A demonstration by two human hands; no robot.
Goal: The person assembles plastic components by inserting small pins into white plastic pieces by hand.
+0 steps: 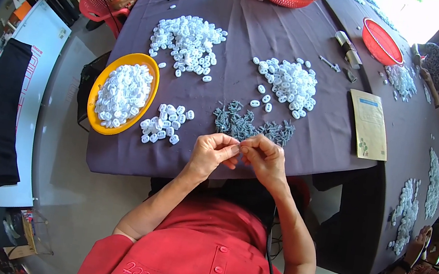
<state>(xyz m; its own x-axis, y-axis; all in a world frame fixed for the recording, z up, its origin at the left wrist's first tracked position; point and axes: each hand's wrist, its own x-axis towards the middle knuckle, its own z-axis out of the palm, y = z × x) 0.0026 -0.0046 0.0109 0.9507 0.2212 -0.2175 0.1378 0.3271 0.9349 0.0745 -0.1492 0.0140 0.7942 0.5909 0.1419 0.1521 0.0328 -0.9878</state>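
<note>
We note both bare hands drawn in at the near edge of the table under a dark purple-grey cloth (123, 153). Left hand (210, 155) and right hand (267, 160) meet fingertip to fingertip, thumbs against forefingers. Both grips look narrow; whether they pinch a small part, or close fully, we cannot tell at this size. The close meeting suggests fine work, each hand steadying the other.

A loose heap of small, slender grey pieces (234, 119) lies just beyond the fingertips, presumably put there for a short pick.

To the left of the hands we log a small scatter of glossy white oval pieces (166, 124), and beside it a yellow oval dish (93, 101) full of similar ones; its wall likely keeps them from straying. Two larger white mounds sit farther in, left (187, 41) and right (293, 85), probably kept back to leave working room.
</note>
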